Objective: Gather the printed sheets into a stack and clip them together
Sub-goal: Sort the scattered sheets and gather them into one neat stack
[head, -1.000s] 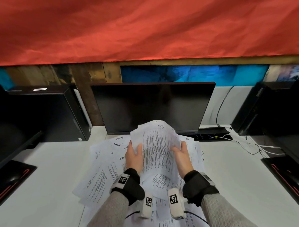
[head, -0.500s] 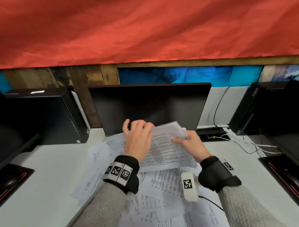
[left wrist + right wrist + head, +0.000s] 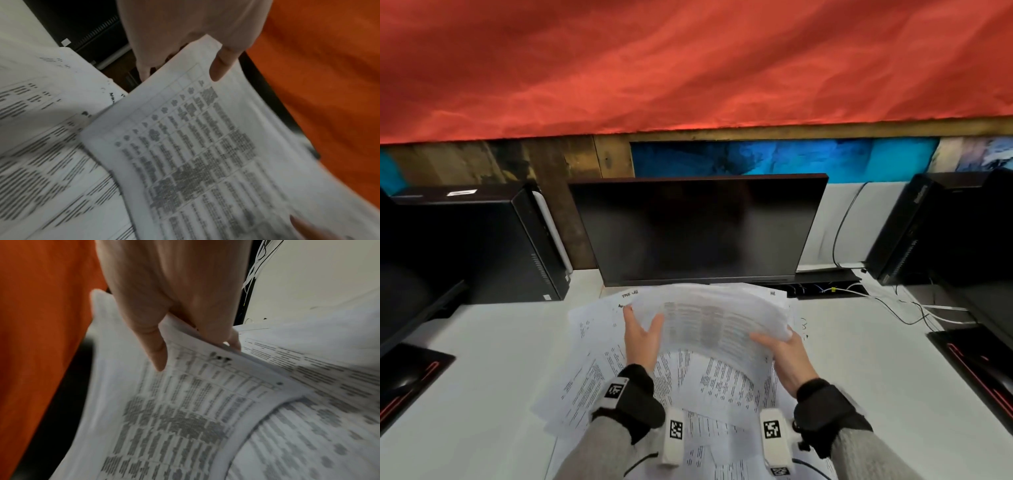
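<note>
A bundle of printed sheets [image 3: 715,322] hangs bowed above the white desk [image 3: 482,342], just in front of the monitor. My left hand [image 3: 643,315] pinches its left edge, thumb [image 3: 220,68] on top and fingers underneath. My right hand [image 3: 774,342] pinches the right edge the same way, thumb [image 3: 152,345] on the printed face of the bundle [image 3: 174,402]. Several loose printed sheets [image 3: 592,377] lie fanned out on the desk under and around my hands. The print is motion-blurred in both wrist views. No clip shows in any view.
A dark monitor [image 3: 698,229] stands right behind the bundle. Black computer towers stand at the left [image 3: 476,246] and right [image 3: 928,222]. White cables [image 3: 914,308] trail over the desk at the right. Black pads with red trim lie at both desk edges [image 3: 410,377] [image 3: 979,370].
The bundle stood upright on its edge between my hands, then tipped away under my left hand. Now it lies nearly flat and bowed, held by both side edges.
</note>
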A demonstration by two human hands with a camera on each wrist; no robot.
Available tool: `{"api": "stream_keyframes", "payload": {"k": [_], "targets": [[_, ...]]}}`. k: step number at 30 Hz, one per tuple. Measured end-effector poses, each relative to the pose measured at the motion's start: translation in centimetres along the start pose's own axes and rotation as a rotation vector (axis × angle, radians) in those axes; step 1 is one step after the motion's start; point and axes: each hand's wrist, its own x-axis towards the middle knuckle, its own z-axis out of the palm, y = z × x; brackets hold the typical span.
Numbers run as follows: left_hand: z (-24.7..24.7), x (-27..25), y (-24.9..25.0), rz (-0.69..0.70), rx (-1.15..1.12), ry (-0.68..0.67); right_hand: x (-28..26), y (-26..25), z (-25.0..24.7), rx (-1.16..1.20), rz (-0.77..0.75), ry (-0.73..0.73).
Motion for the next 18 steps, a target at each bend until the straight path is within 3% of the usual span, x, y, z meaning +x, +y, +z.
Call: {"api": "stream_keyframes", "payload": {"k": [5,7,10,13,18], "targets": [[0.7,-2.1,0.3,-0.041,-0.019,-0.052,-0.2,0.9,0.1,-0.243,-0.223,0.143],[0.8,-2.1,1.1,-0.06,-0.041,-0.022,-0.5,0.9,-0.1,-0.452,-0.402,0.185],[1.0,-1.4,2.1,-0.086,-0.093,0.089,-1.1,0.6,0.0,-0.854,-0.574,0.108],[1.1,0.1,1.9,-0.115,-0.075,0.176,-1.4,0.6,0.1,-1.067,-0.619,0.093],[0.8,1.6,1.1,-0.13,-0.041,0.176,-1.2,1.3,-0.6,-1.088,-0.644,0.097]]}}
